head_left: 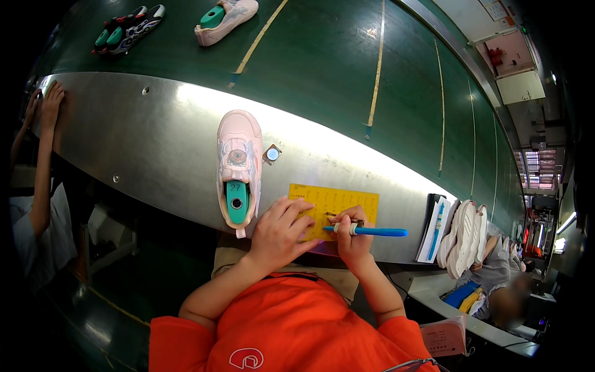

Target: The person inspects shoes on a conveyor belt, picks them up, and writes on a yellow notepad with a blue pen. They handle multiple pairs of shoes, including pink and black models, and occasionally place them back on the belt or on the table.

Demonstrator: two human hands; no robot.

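Observation:
A yellow printed card [341,198] lies on the metal ledge in front of me. My left hand [280,230] rests flat over the card's left part, its fingers stretched out and holding nothing. My right hand [352,239] is closed around a blue pen [384,232], over the card's lower right part. The pen lies nearly level, its long end sticking out to the right. Pale wraps show on the right fingers. Left of the card stands a pink shoe [240,136] with its toe pointing away and a green shoe last [237,201] inside.
A small round tag [273,154] lies beside the shoe. Beyond the metal ledge [155,130] runs a green conveyor belt [322,62] carrying another pink shoe [229,18] and dark shoes [133,30]. White soles [462,239] and papers [434,229] sit at right. Another person's hands [52,102] touch the ledge at far left.

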